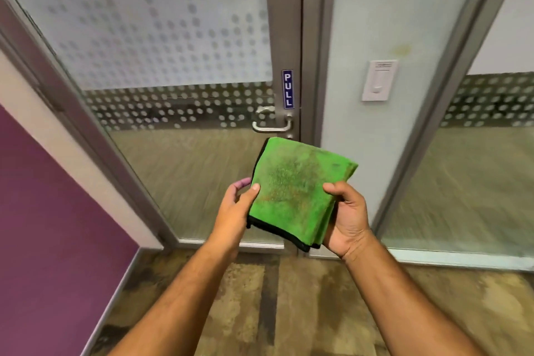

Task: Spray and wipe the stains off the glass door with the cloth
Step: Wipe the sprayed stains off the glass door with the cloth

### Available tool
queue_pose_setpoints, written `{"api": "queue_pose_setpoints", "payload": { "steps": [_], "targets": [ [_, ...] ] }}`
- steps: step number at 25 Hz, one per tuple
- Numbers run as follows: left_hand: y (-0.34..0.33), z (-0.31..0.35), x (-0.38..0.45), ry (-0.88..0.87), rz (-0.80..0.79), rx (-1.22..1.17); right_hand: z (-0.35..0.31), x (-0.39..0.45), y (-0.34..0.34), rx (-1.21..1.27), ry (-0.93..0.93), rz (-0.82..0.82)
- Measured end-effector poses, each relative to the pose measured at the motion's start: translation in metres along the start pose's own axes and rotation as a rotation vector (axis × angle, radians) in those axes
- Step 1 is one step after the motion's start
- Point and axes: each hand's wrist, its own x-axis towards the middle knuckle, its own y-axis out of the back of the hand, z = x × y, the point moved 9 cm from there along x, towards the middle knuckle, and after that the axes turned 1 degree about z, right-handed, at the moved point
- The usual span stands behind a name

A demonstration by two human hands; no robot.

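A folded green cloth [294,191] with a black hem and brownish smears on its top face is held flat between both hands, in front of the glass door [179,46]. My left hand [235,211] pinches its left edge with the thumb on top. My right hand [346,222] grips its right side, thumb on top and fingers under. The door has frosted glass with a dot pattern, a metal frame, a lever handle [271,124] and a blue PULL sign [287,89]. A faint yellowish stain [400,50] shows on the frosted panel to the right. No spray bottle is in view.
A white wall switch plate [379,80] is fixed to the right panel. A purple wall [52,211] runs along the left. Brown patterned floor [289,298] lies under my arms. Another glass panel [476,182] stands at the far right.
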Motion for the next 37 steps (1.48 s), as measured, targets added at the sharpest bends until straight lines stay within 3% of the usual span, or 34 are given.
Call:
{"api": "queue_pose_setpoints", "payload": {
  "steps": [4,8,14,20,27,31,37],
  "targets": [
    [0.057,0.030,0.045,-0.127,0.075,-0.086,0.025,0.067,-0.043,0.008,0.013,0.056],
    [0.125,0.070,0.086,-0.265,0.068,-0.019,0.057,0.127,-0.097,-0.030,0.116,0.092],
    [0.240,0.153,0.149,-0.460,0.125,0.133,0.094,0.211,-0.190,-0.092,0.328,0.295],
    [0.293,0.242,0.191,-0.687,0.136,0.275,0.091,0.253,-0.255,-0.136,0.654,0.459],
    [0.333,0.380,0.247,-1.056,0.334,0.584,0.046,0.285,-0.321,-0.600,1.051,0.512],
    [0.373,0.443,0.295,-1.117,0.499,0.709,0.011,0.347,-0.343,-0.889,1.123,0.458],
    [0.429,0.501,0.372,-1.149,0.636,0.901,-0.028,0.431,-0.358,-1.351,1.301,0.565]
  ]
}}
